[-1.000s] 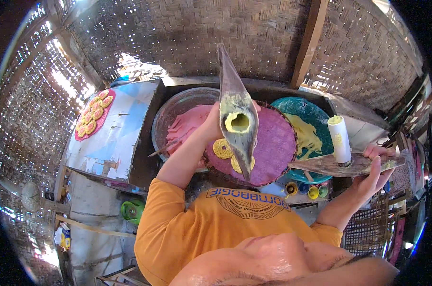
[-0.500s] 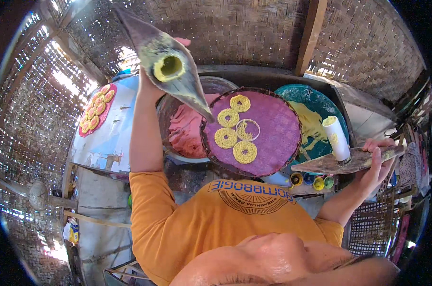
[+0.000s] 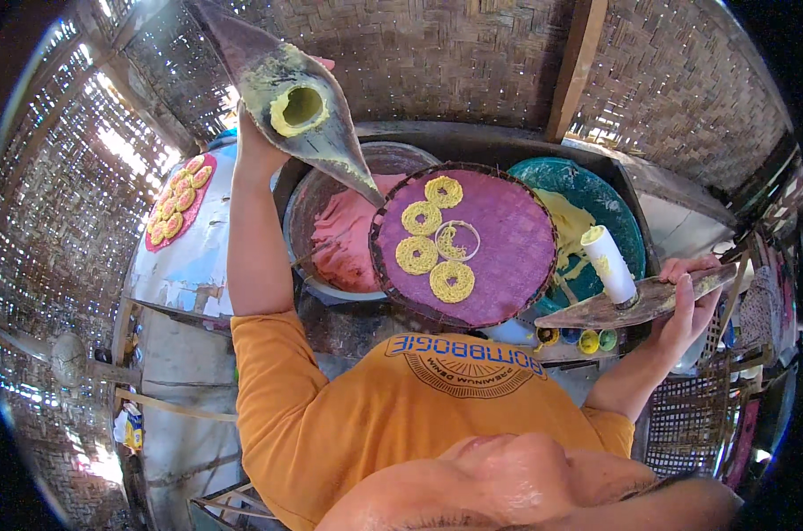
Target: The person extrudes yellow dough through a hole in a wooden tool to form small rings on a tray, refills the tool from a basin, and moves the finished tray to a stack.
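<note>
My left hand (image 3: 258, 146) is raised at the upper left, closed around a pointed wooden press body (image 3: 335, 152) whose round hole is rimmed with yellow dough. At the right, my right hand (image 3: 685, 301) grips the wooden handle of a press plunger (image 3: 587, 311). A white cylinder (image 3: 612, 273) stands up from that handle, slightly tilted, with yellow dough on its tip. Between the hands lies a round tray covered in purple cloth (image 3: 512, 234). Several yellow rings of squiggly dough strands (image 3: 416, 254) rest on it, beside a thin clear ring mould (image 3: 476, 234) with a partial strand of dough inside.
Pink dough (image 3: 348, 243) fills a basin left of the tray. Yellow dough (image 3: 568, 221) lies in a green basin (image 3: 627, 202) at the right. Small cups (image 3: 589, 342) stand below the plunger. A pink mat with dough rings (image 3: 182, 202) is on the left table. Woven walls surround the place.
The press body in my left hand has moved up and left. My right hand and the plunger have shifted slightly left, and the cylinder leans further left.
</note>
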`<state>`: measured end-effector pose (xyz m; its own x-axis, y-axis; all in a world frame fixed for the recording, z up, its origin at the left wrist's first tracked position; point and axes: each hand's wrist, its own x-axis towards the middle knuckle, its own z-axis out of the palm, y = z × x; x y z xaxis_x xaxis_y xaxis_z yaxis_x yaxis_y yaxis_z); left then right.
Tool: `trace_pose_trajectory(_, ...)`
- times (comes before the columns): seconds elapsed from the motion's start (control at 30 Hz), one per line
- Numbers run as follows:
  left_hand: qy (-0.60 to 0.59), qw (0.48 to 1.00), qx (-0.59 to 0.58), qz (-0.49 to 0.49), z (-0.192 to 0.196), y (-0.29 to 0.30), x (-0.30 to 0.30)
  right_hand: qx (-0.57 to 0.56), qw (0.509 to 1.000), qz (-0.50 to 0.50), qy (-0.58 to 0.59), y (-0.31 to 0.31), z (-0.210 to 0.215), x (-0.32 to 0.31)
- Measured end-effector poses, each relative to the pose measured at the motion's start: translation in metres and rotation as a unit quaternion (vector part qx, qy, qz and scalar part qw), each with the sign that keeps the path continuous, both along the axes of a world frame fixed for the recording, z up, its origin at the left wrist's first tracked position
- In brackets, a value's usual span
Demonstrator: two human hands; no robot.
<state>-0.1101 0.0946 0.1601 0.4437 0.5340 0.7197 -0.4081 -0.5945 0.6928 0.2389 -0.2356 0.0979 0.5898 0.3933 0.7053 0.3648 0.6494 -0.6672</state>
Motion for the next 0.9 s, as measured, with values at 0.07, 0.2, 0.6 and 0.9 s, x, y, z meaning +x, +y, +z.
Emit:
trace_pose_trajectory(0.07,0.024,0.999,-0.001,0.047,-0.004,0.016,-0.011,-0.001,1.0,-0.002,0.002,-0.001,-0.001,-0.001)
trace_pose_trajectory(0.2,0.059,0.976,0.119,0.175,0.001,0.011,-0.011,-0.007,1.0,0.009,-0.003,-0.003,-0.006,0.002)
trace_pose_trajectory(0.6,0.076,0.918,0.245,0.303,-0.002,0.029,-0.026,-0.024,1.0,0.011,-0.001,0.0,-0.004,-0.006)
trace_pose_trajectory(0.9,-0.329,0.872,-0.241,-0.272,-0.013,-0.018,0.005,-0.031,0.999,0.021,0.009,0.007,-0.008,-0.011)
